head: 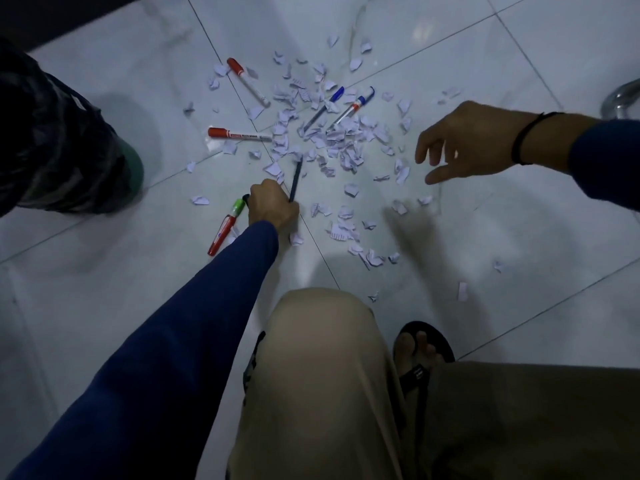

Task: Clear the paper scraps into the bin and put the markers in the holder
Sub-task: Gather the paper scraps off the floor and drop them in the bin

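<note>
Paper scraps (332, 140): small torn white pieces, strewn over the pale tiled floor (485, 46), densest at the middle of the view, thinning toward the knee (318, 358) at the lower edge.

Markers, red-capped, two: one (247, 81) lying at a slant at the upper left of the scatter; the second (239, 134) lying nearly level below it, its tip touching the edge of the pile.

Pens, blue-capped, two (323, 108) (351, 108): lying side by side among the scraps, caps pointing up and right.

Marker, green-capped with red body (225, 226): on the floor just left of the left hand, clear of most scraps.

Left hand (273, 207): fingers curled closed around a thin dark pen (295, 180), which juts upward from the fist into the lower edge of the pile. Blue sleeve (173, 341) runs back to the lower left.

Right hand (467, 140): spread loosely, fingers curved downward, holding nothing, hovering above the right fringe of the scraps. Dark band (523, 138) at the wrist.

Bin (62, 140): lined with a black bag, green rim partly showing, standing at the left edge, well apart from the pile.

Sandalled foot (420, 351): on the floor, lower right.
</note>
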Motion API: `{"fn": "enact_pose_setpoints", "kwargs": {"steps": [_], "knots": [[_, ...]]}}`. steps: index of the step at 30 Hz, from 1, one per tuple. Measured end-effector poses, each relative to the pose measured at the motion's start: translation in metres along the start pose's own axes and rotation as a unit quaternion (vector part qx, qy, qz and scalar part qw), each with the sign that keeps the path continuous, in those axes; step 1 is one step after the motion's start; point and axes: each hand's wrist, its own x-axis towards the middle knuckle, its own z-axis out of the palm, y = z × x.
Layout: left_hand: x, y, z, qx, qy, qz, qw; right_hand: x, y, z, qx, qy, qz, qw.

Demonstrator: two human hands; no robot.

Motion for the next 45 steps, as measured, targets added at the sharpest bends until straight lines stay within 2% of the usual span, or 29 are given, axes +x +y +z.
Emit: {"fn": "enact_pose_setpoints", "kwargs": {"steps": [5, 8, 10, 12, 14, 16, 19, 21, 24, 26, 29, 32, 36, 39, 42, 45], "knots": [[-0.002, 0.015, -0.014, 0.03, 0.01, 0.072, 0.997, -0.04, 0.002, -0.001, -0.018, -0.119, 0.076, 0.99], [-0.007, 0.039, -0.025, 0.043, -0.03, 0.156, 0.986, -0.068, -0.003, -0.013, 0.016, -0.155, 0.105, 0.982], [-0.017, 0.055, -0.025, 0.07, -0.077, 0.227, 0.968, -0.086, -0.007, -0.012, 0.045, -0.145, 0.108, 0.982], [-0.029, 0.066, -0.019, 0.106, -0.123, 0.287, 0.944, -0.098, 0.001, 0.008, 0.068, -0.089, 0.117, 0.987], [-0.042, 0.067, -0.011, 0.135, -0.158, 0.329, 0.921, -0.1, 0.013, 0.039, 0.072, -0.052, 0.156, 0.984], [-0.056, 0.057, 0.001, 0.148, -0.179, 0.356, 0.905, -0.106, 0.022, 0.079, 0.075, -0.057, 0.222, 0.971], [-0.076, 0.032, 0.019, 0.166, -0.175, 0.365, 0.899, -0.122, 0.031, 0.152, 0.112, -0.052, 0.326, 0.937], [-0.089, 0.011, 0.038, 0.168, -0.162, 0.349, 0.907, -0.131, 0.032, 0.192, 0.137, -0.05, 0.373, 0.916], [-0.118, -0.005, 0.079, 0.121, -0.197, 0.266, 0.936, -0.139, 0.024, 0.241, 0.207, -0.033, 0.404, 0.89], [-0.127, 0.0, 0.101, 0.122, -0.201, 0.207, 0.95, -0.135, 0.018, 0.262, 0.234, 0.029, 0.399, 0.886], [-0.136, 0.012, 0.119, 0.077, -0.185, 0.246, 0.948, -0.114, 0.014, 0.276, 0.259, 0.1, 0.373, 0.885], [-0.13, 0.029, 0.117, -0.007, -0.109, 0.29, 0.951, -0.079, 0.009, 0.267, 0.27, 0.134, 0.34, 0.891], [-0.09, 0.055, 0.107, -0.077, -0.044, 0.248, 0.965, -0.022, -0.009, 0.233, 0.313, 0.173, 0.303, 0.884], [-0.071, 0.063, 0.089, -0.085, -0.037, 0.224, 0.97, 0.007, -0.016, 0.207, 0.379, 0.131, 0.254, 0.88], [-0.069, 0.06, 0.056, -0.072, -0.081, 0.239, 0.965, 0.011, -0.012, 0.176, 0.494, 0.037, 0.213, 0.842], [-0.064, 0.058, 0.002, -0.013, -0.136, 0.258, 0.956, -0.008, 0.007, 0.122, 0.485, -0.06, 0.177, 0.854]]}}
